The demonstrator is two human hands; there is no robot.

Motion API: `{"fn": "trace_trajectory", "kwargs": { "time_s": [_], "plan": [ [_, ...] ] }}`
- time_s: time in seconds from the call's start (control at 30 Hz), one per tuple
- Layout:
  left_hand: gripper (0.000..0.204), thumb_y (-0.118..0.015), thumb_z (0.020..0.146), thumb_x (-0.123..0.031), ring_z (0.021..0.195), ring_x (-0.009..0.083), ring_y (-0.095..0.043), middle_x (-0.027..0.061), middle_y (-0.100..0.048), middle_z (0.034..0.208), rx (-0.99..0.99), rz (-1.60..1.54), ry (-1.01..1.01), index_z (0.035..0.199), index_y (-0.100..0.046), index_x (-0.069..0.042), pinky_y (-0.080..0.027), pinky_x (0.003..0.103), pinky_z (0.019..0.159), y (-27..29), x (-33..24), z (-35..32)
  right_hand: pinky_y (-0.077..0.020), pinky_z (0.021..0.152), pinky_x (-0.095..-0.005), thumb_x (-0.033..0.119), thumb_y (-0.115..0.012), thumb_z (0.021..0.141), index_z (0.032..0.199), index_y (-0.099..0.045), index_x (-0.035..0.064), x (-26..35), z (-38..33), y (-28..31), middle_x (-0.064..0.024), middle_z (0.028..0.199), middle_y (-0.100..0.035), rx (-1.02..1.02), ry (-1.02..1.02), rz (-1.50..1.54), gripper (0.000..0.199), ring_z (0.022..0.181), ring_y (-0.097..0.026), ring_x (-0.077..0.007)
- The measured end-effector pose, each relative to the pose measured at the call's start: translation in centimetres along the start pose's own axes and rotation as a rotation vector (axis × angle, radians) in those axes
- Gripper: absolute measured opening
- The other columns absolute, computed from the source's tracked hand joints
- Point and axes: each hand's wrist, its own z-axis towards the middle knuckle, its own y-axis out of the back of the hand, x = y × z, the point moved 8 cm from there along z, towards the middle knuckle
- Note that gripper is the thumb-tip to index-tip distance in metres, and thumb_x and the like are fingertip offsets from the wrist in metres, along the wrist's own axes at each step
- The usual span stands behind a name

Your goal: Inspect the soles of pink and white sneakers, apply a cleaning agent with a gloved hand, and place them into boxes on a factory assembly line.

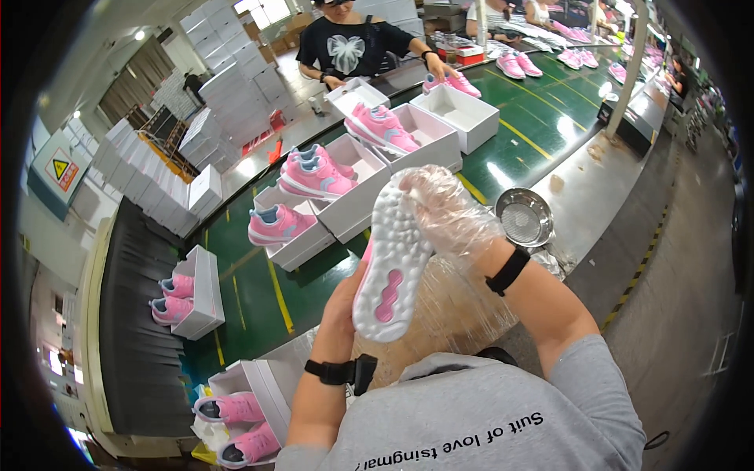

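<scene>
In front of me a pink sneaker (393, 255) is tilted so that its white, bumpy sole faces up, with a wavy pink inset towards the heel. My left hand (342, 302) is closed on its side, the fingers mostly hidden behind it. Covered by a clear plastic glove, my right hand (452, 208) curls its fingers against the toe end. Just beyond stand open white boxes; the nearest box (302, 247) has a pink shoe (279, 224) on it, and a pink pair (318, 173) rests on the box (357, 188) beside it.
A green conveyor belt (518, 110) with yellow lines runs past me. Right of my hands a round metal bowl (524, 217) sits on the metal ledge. Another boxed pair (236, 428) lies at lower left. Across the belt, a co-worker (353, 51) reaches for shoes and a box.
</scene>
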Motion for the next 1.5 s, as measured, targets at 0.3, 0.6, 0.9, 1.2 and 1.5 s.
{"fn": "trace_trajectory", "kwargs": {
  "time_s": [0.3, 0.6, 0.9, 1.2, 1.5],
  "plan": [
    [0.047, -0.054, 0.094, -0.035, 0.108, 0.0232, -0.058, 0.0118, -0.058, 0.123, 0.038, -0.169, -0.052, 0.128, -0.050, -0.004, -0.049, 0.040, 0.092, -2.0, -1.9, 0.9, -0.0472, 0.083, -0.0363, 0.008, -0.058, 0.072, 0.094, -0.058, 0.0060, 11.5, -7.9, -5.9, -0.0096, 0.095, -0.056, 0.313, 0.654, 0.002, 0.022, 0.094, -0.056, -0.0261],
    [0.053, -0.053, 0.092, -0.041, 0.107, 0.0229, -0.059, 0.0108, -0.057, 0.123, 0.114, -0.214, -0.229, 0.130, -0.047, -0.004, -0.050, 0.039, 0.090, -0.9, -3.4, 1.6, -0.0464, 0.089, -0.0376, 0.012, -0.060, 0.073, 0.114, -0.057, 0.0082, 5.3, -9.2, -2.6, -0.0089, 0.112, -0.056, 0.408, 0.346, -0.082, 0.041, 0.107, -0.053, -0.0262],
    [0.046, -0.043, 0.099, -0.034, 0.114, 0.0275, -0.054, 0.0126, -0.053, 0.130, 0.124, -0.083, -0.044, 0.134, -0.044, -0.005, -0.045, 0.042, 0.097, -1.7, -0.2, -0.5, -0.0445, 0.088, -0.0360, 0.011, -0.058, 0.076, 0.095, -0.056, 0.0090, 4.7, -4.9, -1.8, -0.0082, 0.092, -0.056, 0.306, 0.468, -0.324, 0.020, 0.095, -0.057, -0.0245],
    [0.051, -0.049, 0.095, -0.038, 0.106, 0.0246, -0.060, 0.0131, -0.057, 0.124, 0.058, -0.205, -0.017, 0.132, -0.045, -0.002, -0.051, 0.039, 0.090, -1.0, 0.8, -3.9, -0.0504, 0.081, -0.0329, 0.011, -0.051, 0.088, 0.102, -0.057, 0.0077, 2.3, -3.2, -1.4, -0.0080, 0.100, -0.058, 0.192, 0.143, 0.315, 0.015, 0.093, -0.059, -0.0199],
    [0.042, -0.055, 0.093, -0.033, 0.090, 0.0194, -0.065, 0.0122, -0.065, 0.106, -0.103, -0.055, 0.029, 0.115, -0.058, 0.002, -0.054, 0.033, 0.079, 3.4, 2.3, -5.2, -0.0482, 0.081, -0.0406, 0.009, -0.058, 0.077, 0.097, -0.060, 0.0083, 1.1, 1.6, -3.7, -0.0125, 0.090, -0.060, 0.128, 0.248, 0.002, 0.021, 0.090, -0.058, -0.0299]
  ]
}}
